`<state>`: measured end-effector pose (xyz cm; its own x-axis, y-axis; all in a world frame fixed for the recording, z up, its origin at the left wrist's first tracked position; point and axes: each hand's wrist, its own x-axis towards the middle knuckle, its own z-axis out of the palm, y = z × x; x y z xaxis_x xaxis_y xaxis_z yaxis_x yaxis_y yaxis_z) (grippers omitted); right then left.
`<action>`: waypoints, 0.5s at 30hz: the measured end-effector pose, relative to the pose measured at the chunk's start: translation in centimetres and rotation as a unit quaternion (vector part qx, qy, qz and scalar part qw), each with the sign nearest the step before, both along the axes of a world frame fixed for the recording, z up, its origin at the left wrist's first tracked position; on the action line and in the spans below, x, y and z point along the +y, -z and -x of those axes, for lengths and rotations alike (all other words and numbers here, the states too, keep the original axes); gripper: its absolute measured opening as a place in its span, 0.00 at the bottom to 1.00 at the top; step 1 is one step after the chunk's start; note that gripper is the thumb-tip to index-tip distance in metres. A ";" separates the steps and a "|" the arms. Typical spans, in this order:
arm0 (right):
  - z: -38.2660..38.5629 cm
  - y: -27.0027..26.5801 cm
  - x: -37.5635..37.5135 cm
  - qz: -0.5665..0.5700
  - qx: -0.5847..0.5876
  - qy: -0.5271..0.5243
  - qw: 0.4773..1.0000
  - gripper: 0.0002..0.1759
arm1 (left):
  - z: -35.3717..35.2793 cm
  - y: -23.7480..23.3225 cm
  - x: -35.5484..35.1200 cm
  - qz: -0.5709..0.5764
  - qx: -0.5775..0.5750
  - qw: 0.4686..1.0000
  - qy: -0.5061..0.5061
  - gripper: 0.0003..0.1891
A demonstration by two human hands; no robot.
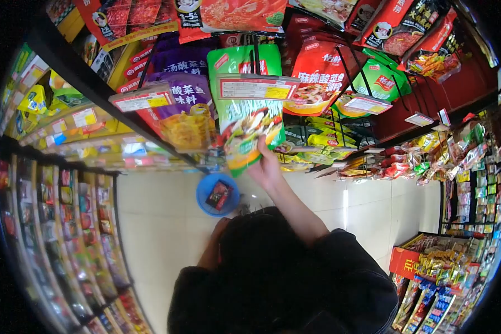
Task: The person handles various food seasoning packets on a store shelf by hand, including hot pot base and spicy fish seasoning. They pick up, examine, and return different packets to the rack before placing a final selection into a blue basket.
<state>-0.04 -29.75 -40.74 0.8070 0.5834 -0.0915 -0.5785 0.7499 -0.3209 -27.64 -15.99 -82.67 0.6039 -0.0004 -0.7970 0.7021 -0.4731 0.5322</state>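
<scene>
My right hand [266, 170] is raised to the rack and closed on the lower end of a green seasoning pouch [250, 125], thumb on its front. The pouch's top is at a hook, behind a price tag [256, 87]. To its left hangs a purple pouch [182, 103], to its right a red pouch [319, 75]. My left hand [222, 224] is low beside a blue bucket [201, 204], mostly hidden by my head; its fingers do not show. A dark red packet [219, 195] lies inside the bucket.
More hanging pouches, such as a smaller green pouch [376, 83], fill the rack on hooks with tags. Packed shelves [67, 222] run along the left. A snack display [434, 273] stands at the lower right on the pale tiled floor [367, 206].
</scene>
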 end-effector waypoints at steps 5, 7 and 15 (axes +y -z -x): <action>3.5 -1.3 -3.7 0.041 0.026 0.040 0.998 0.38 | -0.7 0.7 -0.3 0.006 -0.131 0.987 -0.091 0.19; 4.6 -1.6 -5.6 0.075 0.046 0.064 0.994 0.37 | -0.7 0.7 0.0 0.027 -0.199 0.973 -0.110 0.17; 6.2 -4.0 -11.7 0.151 -0.034 0.088 0.984 0.39 | -9.2 -12.5 -3.0 -0.129 -0.527 0.833 0.111 0.11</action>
<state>-6.24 -41.43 -36.73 0.9035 0.3878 -0.1824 -0.4175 0.7009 -0.5783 -18.42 -18.99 -70.14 0.9759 -0.1153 0.1854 -0.2105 -0.7229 0.6581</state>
